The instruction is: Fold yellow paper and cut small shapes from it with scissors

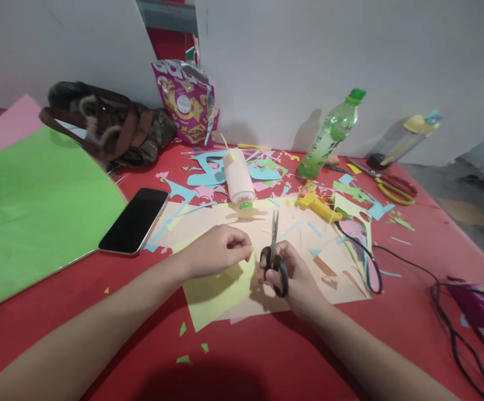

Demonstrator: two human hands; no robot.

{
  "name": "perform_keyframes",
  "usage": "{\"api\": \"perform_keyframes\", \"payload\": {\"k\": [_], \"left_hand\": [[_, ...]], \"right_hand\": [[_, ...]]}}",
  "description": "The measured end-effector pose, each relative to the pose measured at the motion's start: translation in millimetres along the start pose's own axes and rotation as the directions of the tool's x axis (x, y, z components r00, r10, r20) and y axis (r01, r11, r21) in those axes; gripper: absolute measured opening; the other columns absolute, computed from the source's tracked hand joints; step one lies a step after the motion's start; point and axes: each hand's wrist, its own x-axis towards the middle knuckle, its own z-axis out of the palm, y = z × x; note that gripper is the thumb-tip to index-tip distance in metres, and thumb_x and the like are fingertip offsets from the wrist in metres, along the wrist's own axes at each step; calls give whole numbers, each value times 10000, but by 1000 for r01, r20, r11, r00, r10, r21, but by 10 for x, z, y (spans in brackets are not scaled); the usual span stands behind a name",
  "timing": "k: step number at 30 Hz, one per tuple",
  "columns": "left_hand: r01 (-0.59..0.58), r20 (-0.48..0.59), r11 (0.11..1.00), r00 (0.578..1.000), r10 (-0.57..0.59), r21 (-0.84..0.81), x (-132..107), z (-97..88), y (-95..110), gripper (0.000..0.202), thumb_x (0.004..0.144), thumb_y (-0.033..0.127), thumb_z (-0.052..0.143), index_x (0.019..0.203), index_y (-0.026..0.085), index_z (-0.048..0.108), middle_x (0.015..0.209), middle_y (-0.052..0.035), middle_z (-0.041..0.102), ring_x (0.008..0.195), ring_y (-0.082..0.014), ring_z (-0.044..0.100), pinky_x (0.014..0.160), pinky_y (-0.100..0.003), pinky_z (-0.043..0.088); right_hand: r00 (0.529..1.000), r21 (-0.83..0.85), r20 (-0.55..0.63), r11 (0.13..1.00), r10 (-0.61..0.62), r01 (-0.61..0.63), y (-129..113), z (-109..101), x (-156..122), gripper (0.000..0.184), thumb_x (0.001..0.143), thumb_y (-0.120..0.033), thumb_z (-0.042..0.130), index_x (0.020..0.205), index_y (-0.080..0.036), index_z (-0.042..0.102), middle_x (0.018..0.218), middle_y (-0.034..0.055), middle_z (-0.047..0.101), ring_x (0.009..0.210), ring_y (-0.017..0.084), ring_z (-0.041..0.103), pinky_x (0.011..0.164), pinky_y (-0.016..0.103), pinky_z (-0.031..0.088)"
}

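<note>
"Two bare hands over a paper-strewn red table (141, 334). L one?"

"L hand (220, 250) above the yellow sheet (206, 301), fingers curled in. Can't tell if the tips meet or grip anything."

"R?"

"R hand (302, 278) clamped on scissors (274, 245), fingers at the black handles, blades nearly together & pointing to the far side. Scissors are held up over the paper, approx. mid-table, just R of the L hand."

"Room to move?"

"Tight btwn the hands: a narrow gap. More toward the near side, where red tabletop w/ a few green scraps (183, 359) runs below the sheets' near edge."

"L side?"

"Phone (133, 220) near the L hand, lower end by the green board's (49, 223) edge."

"Far side & R?"

"Pale bottle (238, 175), green cap toward the hands, nr the blade tips. Yellow glue gun (319, 207) on the scraps farther R; its black cord (365, 248) loops over the paper's R edge. Purple power strip (482, 320) sits nr the table's R edge. Wall (267, 72) behind it all."
</note>
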Motion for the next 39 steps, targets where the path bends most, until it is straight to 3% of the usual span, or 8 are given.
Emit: {"api": "perform_keyframes", "payload": {"k": [4, 9, 18, 22, 28, 39], "left_hand": [[-67, 6, 992, 998, 66, 107, 14, 155, -26, 196, 726, 229, 394, 570, 142, 475, 498, 53, 333, 471, -64, 289, 443, -184, 235], [-115, -17, 979, 993, 119, 169, 13, 271, -20, 230, 745, 236, 386, 544, 145, 449, 478, 52, 324, 465, -66, 285, 444, -195, 221], [-136, -30, 985, 990, 140, 102, 28, 332, -51, 240, 742, 219, 387, 515, 159, 337, 481, 55, 294, 464, -67, 278, 445, -197, 222], [-128, -15, 987, 991, 130, 95, 29, 323, -67, 231, 740, 216, 384, 520, 160, 343, 485, 55, 301, 466, -68, 284, 443, -193, 228], [-140, 53, 980, 990, 134, 142, 34, 241, -65, 163, 737, 214, 387, 648, 152, 509, 551, 35, 453, 497, -78, 370, 469, -186, 275], [-249, 183, 949, 959, 215, 193, 33, 161, -53, 181, 722, 180, 417, 599, 130, 540, 502, 42, 423, 473, -61, 357, 458, -167, 269]], "right_hand": [[994, 13, -100, 998, -53, 55, -2, 3, 21, 353, 583, -101, 659, 730, -224, 362, 659, -76, 523, 584, 58, 502, 532, 172, 377], [985, -9, -149, 997, -82, 82, -2, 3, 24, 365, 556, -68, 650, 726, -224, 367, 656, -81, 520, 570, 49, 484, 503, 150, 358], [975, -56, -197, 994, -100, 91, -13, 5, 24, 369, 543, -45, 617, 728, -233, 360, 676, -71, 508, 580, 64, 472, 527, 177, 374], [976, -80, -189, 992, -108, 94, -10, 6, 24, 360, 557, -55, 609, 727, -235, 348, 673, -71, 502, 582, 68, 472, 526, 181, 368], [987, -124, -122, 988, -106, 91, -23, 17, 9, 361, 588, -91, 623, 742, -237, 332, 672, -70, 487, 586, 65, 461, 546, 184, 358], [993, -206, -20, 972, -120, 113, -34, 35, -10, 346, 610, -161, 636, 737, -237, 323, 668, -62, 452, 560, 76, 424, 549, 211, 352]]}}
